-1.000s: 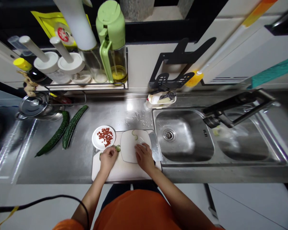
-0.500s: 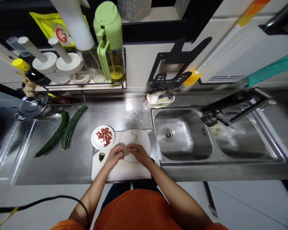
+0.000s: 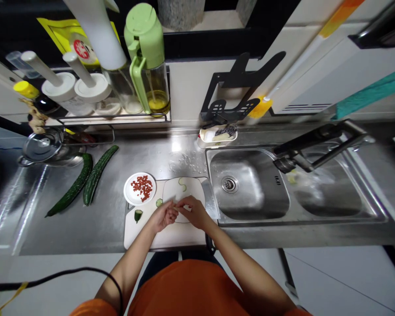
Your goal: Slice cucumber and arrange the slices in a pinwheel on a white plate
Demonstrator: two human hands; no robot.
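Note:
My left hand [image 3: 165, 215] and my right hand [image 3: 193, 212] meet over a rounded white plate [image 3: 197, 193], fingertips pinched together. What lies between the fingers is too small or hidden to name. Just beyond my left hand is a pale green cucumber slice [image 3: 159, 202]. A short cucumber end [image 3: 138, 215] stands on the cutting board [image 3: 145, 239], left of that hand. Toward the far side of the plate lies a thin curved green strip [image 3: 183, 184]. At the board's right edge rests a knife, its wide blade [image 3: 212, 202] beside the plate and its dark handle [image 3: 210, 244] nearer me.
A white dish [image 3: 127, 193] of red chopped pieces sits on the board's far left corner. Two whole cucumbers [image 3: 100, 173] lie farther left, near a lidded pot [image 3: 42, 147]. To the right is a double sink [image 3: 250, 188] with a faucet [image 3: 316, 149]. Above hangs a condiment rack [image 3: 118, 117].
The pale cucumber slice that was between my hands now shows beyond my left hand. My left hand has turned, its curled fingers now showing. The view has shifted slightly.

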